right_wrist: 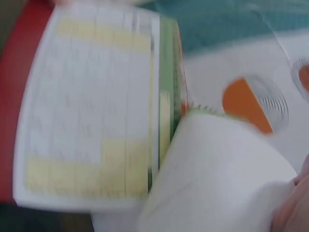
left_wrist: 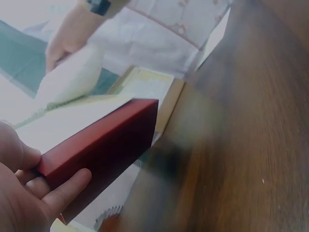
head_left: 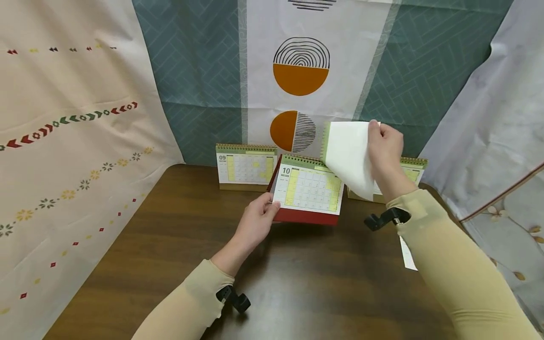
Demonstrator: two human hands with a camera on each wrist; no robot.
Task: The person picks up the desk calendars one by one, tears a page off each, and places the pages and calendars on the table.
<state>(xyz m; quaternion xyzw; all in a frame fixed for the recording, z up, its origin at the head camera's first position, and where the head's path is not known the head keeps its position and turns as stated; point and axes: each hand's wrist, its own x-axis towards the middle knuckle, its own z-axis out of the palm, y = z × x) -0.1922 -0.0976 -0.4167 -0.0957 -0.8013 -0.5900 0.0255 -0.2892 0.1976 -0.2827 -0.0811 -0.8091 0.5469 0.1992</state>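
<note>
A desk calendar (head_left: 312, 189) with a red base shows a page marked 10 and is held tilted above the table. My left hand (head_left: 257, 212) grips its lower left corner, thumb on the front; the left wrist view shows fingers around the red base (left_wrist: 111, 145). My right hand (head_left: 384, 146) pinches a white calendar sheet (head_left: 350, 151) by its edge. The sheet is bent, with a green toothed strip along its left side. Part of that strip lies close to the calendar's spiral binding; whether it is still attached there I cannot tell.
A calendar marked 09 (head_left: 246, 165) stands behind on the left of the brown table (head_left: 191, 226). Another calendar (head_left: 411, 172) is partly hidden behind my right hand. White paper (head_left: 408, 255) lies beside my right forearm. Patterned cloths (head_left: 204, 85) hang around the table.
</note>
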